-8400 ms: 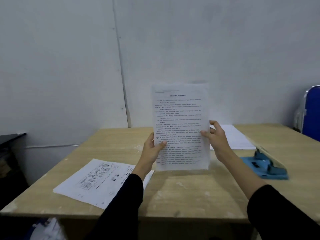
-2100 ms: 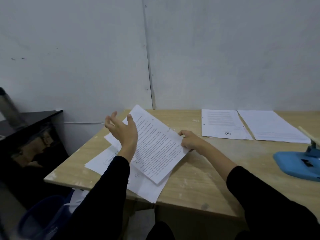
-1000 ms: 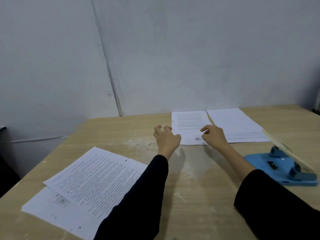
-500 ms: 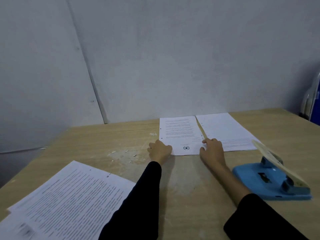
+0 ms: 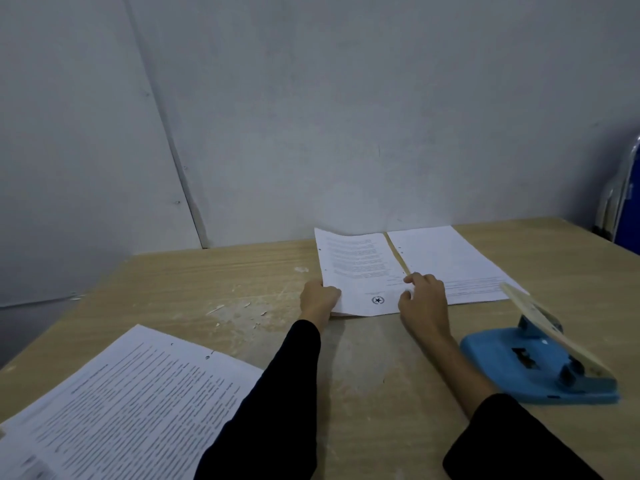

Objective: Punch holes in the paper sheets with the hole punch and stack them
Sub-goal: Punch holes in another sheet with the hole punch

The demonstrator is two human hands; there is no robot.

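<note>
A printed sheet [image 5: 356, 268] with a round star seal near its bottom lies at the back of the wooden table [image 5: 374, 382]. My left hand [image 5: 317, 297] grips its lower left corner, which is lifted slightly. My right hand [image 5: 424, 301] rests with its fingers on the sheet's lower right edge. A second white sheet [image 5: 446, 261] lies flat just to the right. The blue hole punch [image 5: 540, 368] with a pale lever stands at the right, its lever raised. A stack of printed sheets [image 5: 128, 407] with punched holes lies at the near left.
A grey wall [image 5: 346, 116] runs right behind the table. A blue chair back [image 5: 628, 202] shows at the far right edge. White flecks and scuffs mark the tabletop [image 5: 242, 306] near the middle.
Both hands came from the left stack to the back sheet. In the last half second my left hand closed on the sheet's lower left corner and raised it a little.
</note>
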